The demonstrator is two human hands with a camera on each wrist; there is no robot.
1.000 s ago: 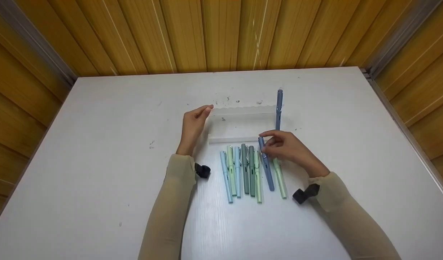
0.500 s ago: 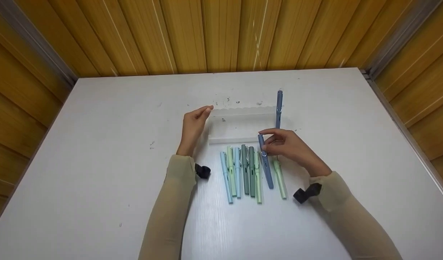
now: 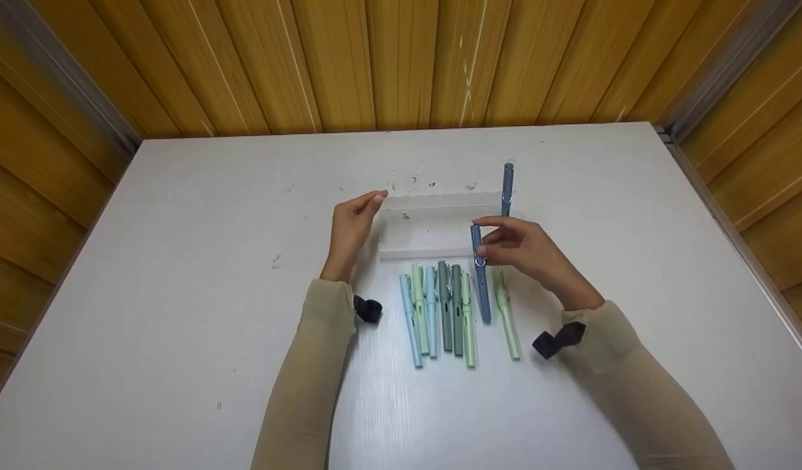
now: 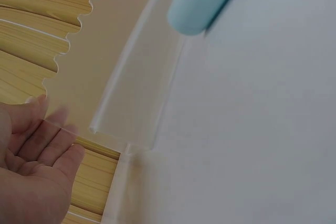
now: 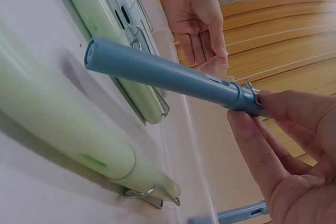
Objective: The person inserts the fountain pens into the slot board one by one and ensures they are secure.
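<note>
Pinching blue pen [image 3: 482,287]: right hand [image 3: 522,240], seemingly off table [image 3: 211,261].

Rear pen [image 3: 507,189] part-hidden; sleeves [image 3: 303,385] cropped

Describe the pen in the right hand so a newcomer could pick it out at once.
On the white table, find the clear tray; nearer the person lies a row of green and pale blue pens. Just right of that row, the right hand pinches a slate-blue pen. A second slate-blue pen shows at the tray's right end, but only this one is held.
</note>
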